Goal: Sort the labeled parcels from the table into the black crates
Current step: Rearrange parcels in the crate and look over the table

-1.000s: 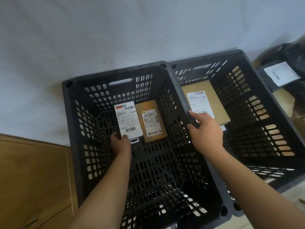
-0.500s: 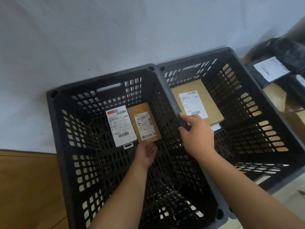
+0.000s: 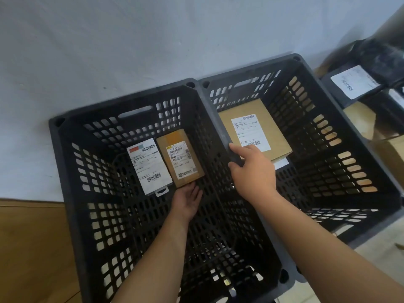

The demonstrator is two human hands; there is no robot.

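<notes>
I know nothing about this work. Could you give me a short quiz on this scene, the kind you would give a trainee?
1. What does the right hand grip?
A) a parcel
B) the rim between the two crates
C) nothing
2. True or false: in the left crate, a small brown box lies beside a white-labelled parcel.
3. Fill in: the large brown box lies in the ___ crate.
Key: 1 B; 2 true; 3 right.
</notes>
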